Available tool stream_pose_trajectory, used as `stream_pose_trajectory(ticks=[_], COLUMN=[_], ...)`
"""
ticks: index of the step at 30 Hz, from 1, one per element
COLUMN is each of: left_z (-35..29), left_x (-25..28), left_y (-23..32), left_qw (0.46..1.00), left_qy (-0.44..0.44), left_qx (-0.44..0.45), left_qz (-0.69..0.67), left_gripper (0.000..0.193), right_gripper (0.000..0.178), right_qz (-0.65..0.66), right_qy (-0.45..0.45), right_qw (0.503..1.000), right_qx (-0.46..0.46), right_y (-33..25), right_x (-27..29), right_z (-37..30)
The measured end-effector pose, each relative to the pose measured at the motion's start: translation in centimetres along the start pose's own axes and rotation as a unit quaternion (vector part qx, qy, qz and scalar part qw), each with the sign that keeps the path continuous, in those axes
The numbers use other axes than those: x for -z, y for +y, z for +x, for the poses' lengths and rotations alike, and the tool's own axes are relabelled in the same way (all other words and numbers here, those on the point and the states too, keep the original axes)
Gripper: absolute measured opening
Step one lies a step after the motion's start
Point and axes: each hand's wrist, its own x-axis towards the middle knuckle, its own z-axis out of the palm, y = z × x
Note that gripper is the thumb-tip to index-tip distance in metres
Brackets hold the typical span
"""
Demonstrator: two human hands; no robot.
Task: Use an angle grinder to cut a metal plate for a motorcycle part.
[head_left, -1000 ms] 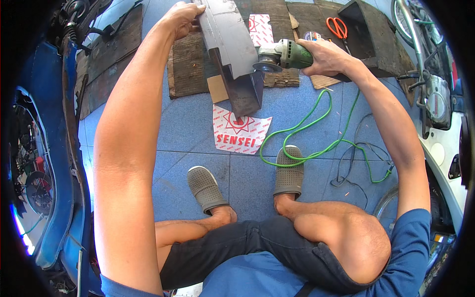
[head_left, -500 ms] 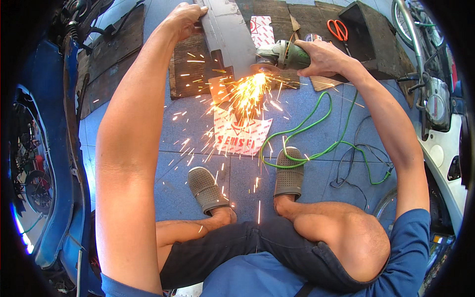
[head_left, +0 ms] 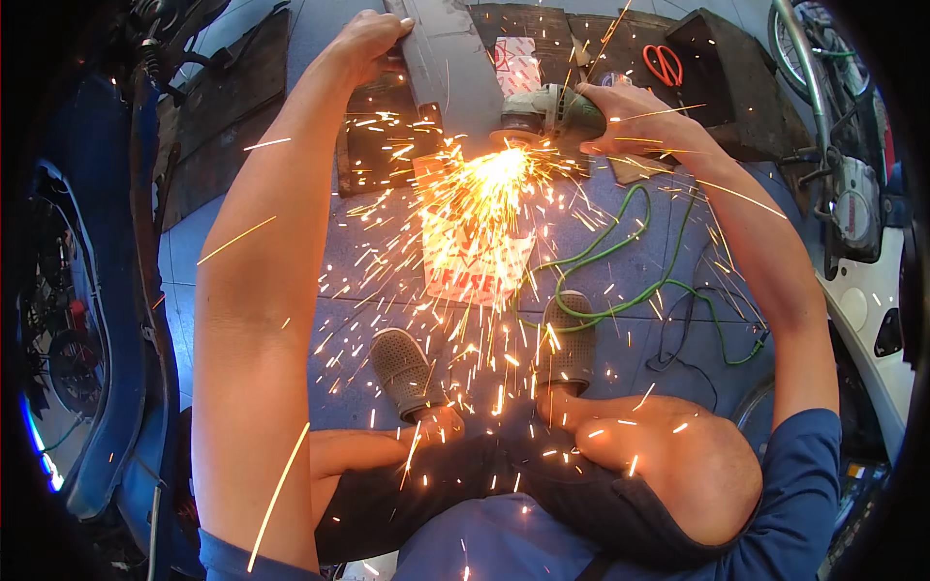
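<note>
My right hand (head_left: 635,118) is wrapped round the body of a green angle grinder (head_left: 557,108), its disc against the near end of a grey metal piece (head_left: 450,58). Bright sparks (head_left: 489,189) spray from that contact toward my feet and hide the cut itself. At the far left edge of the metal, my left hand (head_left: 373,44) grips it, thumb on top and the other fingers out of sight beneath. Dark wooden boards (head_left: 373,174) lie under the metal. A white and red printed sheet (head_left: 475,266) is on the floor below the sparks.
Orange-handled scissors (head_left: 664,66) lie beside a dark open box (head_left: 741,77) at the far right. A green cable (head_left: 630,228) loops over the blue tiled floor (head_left: 620,358). Motorcycle parts stand on both sides. My feet in clogs (head_left: 407,368) are close below.
The spark shower has grown much brighter and wider, now reaching my legs and arms. Both hands keep their grips with hardly any shift.
</note>
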Motion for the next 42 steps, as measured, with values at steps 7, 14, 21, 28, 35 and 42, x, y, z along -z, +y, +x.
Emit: stream_pose_trajectory(ticks=[7, 14, 21, 28, 35, 42], left_z=[3.4, 4.3, 0.9, 0.5, -1.4, 0.8], left_x=[2.4, 2.7, 0.2, 0.5, 2.8, 0.7], left_y=[-2.1, -2.7, -0.3, -0.1, -0.8, -0.4], left_qw=[1.0, 0.999, 1.0, 0.999, 0.977, 0.999], left_qy=[-0.01, -0.013, -0.009, 0.016, -0.171, 0.042], left_qx=[0.005, 0.006, -0.003, -0.003, -0.1, 0.003], left_qz=[0.002, -0.029, 0.023, 0.03, -0.076, 0.017], left_gripper=[0.027, 0.026, 0.028, 0.028, 0.026, 0.026], right_gripper=[0.069, 0.072, 0.078, 0.086, 0.083, 0.077], right_qz=[-0.02, -0.032, -0.035, -0.048, -0.062, -0.024], right_qy=[0.011, -0.002, -0.012, -0.006, -0.026, 0.004], right_qw=[1.0, 0.999, 0.999, 0.999, 0.998, 1.0], right_qx=[0.0, 0.02, -0.006, -0.003, -0.009, 0.007], right_y=[-0.7, -1.3, -0.6, -1.7, -1.1, -2.5], right_x=[0.2, 0.9, 0.4, 1.1, 1.0, 1.1], right_z=[-0.3, 0.2, 0.0, 0.1, 0.6, 0.4])
